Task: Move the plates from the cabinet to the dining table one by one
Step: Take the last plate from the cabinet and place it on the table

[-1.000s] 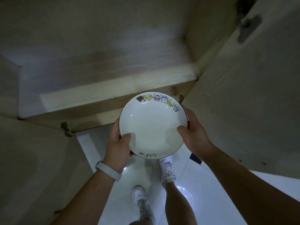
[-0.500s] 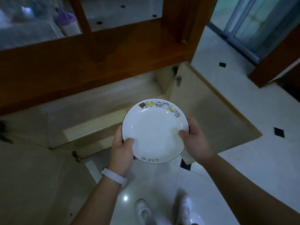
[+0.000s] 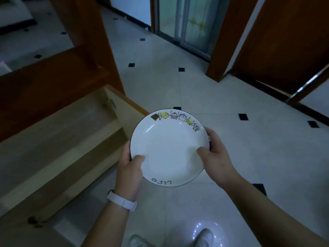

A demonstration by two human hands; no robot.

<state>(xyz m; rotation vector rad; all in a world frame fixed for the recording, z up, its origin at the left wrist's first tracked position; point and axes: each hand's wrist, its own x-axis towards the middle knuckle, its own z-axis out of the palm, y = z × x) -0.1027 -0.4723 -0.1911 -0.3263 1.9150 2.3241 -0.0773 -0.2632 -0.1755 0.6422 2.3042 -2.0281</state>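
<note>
both hands are on the plate (image 3: 169, 148), one at each side. the left hand (image 3: 129, 170) grips the near-left rim, thumb pressed flat onto the white face and fingers tucked underneath. the right hand (image 3: 217, 157) clamps the right rim the same way, thumb on top and fingers curled below. the plate is up in the air in front of the body, face up, over the pale tiled floor (image 3: 160, 82) and just to the right of the open cabinet (image 3: 53, 139). a row of small cartoon figures runs along its far edge, with some handwriting by the near edge. there's a white wristband (image 3: 122, 202) on the left wrist, and white shoes (image 3: 204, 236) show at the bottom.
</note>
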